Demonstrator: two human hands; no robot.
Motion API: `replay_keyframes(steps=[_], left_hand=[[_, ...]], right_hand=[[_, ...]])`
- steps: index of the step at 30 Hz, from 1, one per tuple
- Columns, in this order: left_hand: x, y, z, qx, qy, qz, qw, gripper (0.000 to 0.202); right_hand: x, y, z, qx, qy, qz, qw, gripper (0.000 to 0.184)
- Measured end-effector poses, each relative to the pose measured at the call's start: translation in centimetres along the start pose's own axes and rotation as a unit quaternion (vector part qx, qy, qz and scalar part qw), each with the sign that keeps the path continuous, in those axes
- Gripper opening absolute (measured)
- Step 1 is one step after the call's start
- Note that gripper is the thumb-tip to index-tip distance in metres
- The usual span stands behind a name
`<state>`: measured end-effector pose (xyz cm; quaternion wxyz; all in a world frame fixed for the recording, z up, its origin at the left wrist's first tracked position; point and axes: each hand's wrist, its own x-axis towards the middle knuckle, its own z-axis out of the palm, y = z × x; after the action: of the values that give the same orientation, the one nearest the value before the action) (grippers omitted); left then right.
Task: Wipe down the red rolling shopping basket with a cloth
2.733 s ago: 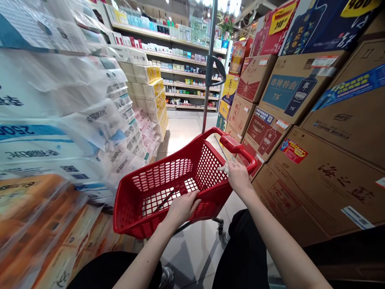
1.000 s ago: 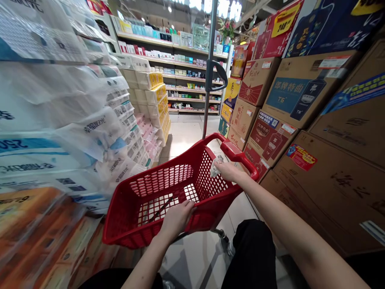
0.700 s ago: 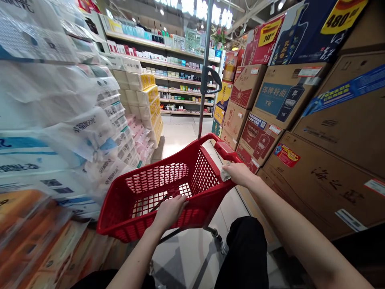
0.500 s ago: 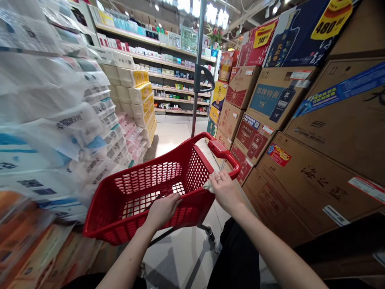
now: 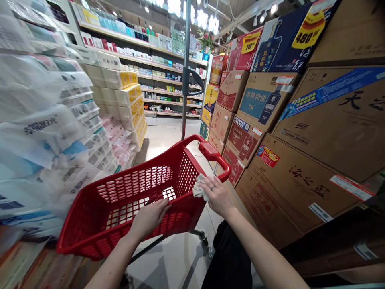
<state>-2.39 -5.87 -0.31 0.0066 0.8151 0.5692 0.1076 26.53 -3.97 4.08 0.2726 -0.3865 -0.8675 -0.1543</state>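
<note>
A red plastic shopping cart with perforated walls stands at an angle in front of me. My left hand grips the near rim of its basket, with the fingertips over the edge and the thumb hidden. A crumpled whitish cloth is bunched in my right hand, which wears a ring. This hand presses the cloth at the basket's near corner, just below the red handle. A grey pole with a dark hook-like bracket rises behind the cart.
Stacked packs of tissue paper rise close on the left. Piled cardboard cartons line the right side. Shelves of boxed goods stand at the back, beyond a tiled floor. A caster wheel shows under the cart.
The view has turned slightly, so the cart and surroundings appear farther left. My right hand has shifted on the basket's corner, and more of the cloth shows. The left hand stays on the rim.
</note>
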Motion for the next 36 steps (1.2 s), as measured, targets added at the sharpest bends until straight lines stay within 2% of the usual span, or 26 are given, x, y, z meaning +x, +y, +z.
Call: replay_keyframes(steps=[5,10,12,16,18,21,24,27,29,31,36], left_hand=[[-0.1,0.1,0.1,0.003,-0.001,0.002,1.0,0.039],[-0.2,-0.1,0.2,0.014,-0.002,-0.008,1.0,0.04],[-0.3,-0.1,0.1,0.009,-0.002,-0.004,1.0,0.039],[-0.2,0.0,0.0,-0.003,-0.002,0.001,1.0,0.04],[-0.2,0.1,0.0,-0.006,-0.001,0.002,1.0,0.04],[-0.1,0.1,0.2,-0.007,0.005,0.001,1.0,0.039],[0.0,0.1,0.2,-0.001,0.011,-0.019,1.0,0.038],[0.1,0.2,0.1,0.013,0.008,-0.042,0.999,0.038],[0.2,0.3,-0.1,0.021,0.004,-0.049,0.999,0.038],[0.3,0.4,-0.2,0.026,0.002,-0.054,0.998,0.037],[0.8,0.9,-0.4,0.017,-0.008,-0.051,0.999,0.036]], right_hand=[[0.7,4.6,-2.1,-0.037,0.021,0.103,0.994,0.041],[1.2,7.0,-3.9,-0.073,0.115,0.213,0.968,0.047],[1.3,7.1,-3.7,-0.059,0.089,0.231,0.967,0.05],[2.3,7.5,-2.4,-0.026,-0.065,0.247,0.967,0.054],[3.2,8.2,-1.9,-0.016,-0.102,0.271,0.957,0.055],[4.1,9.5,-1.6,0.018,-0.094,0.282,0.955,0.052],[3.8,9.8,-1.0,0.067,-0.034,0.264,0.962,0.046],[2.3,8.3,0.2,0.132,0.074,0.233,0.961,0.04],[1.0,6.2,1.2,0.166,0.165,0.241,0.942,0.04],[-0.1,3.6,2.3,0.179,0.236,0.277,0.914,0.04],[-0.9,-2.5,5.6,0.205,0.276,0.323,0.882,0.037]])
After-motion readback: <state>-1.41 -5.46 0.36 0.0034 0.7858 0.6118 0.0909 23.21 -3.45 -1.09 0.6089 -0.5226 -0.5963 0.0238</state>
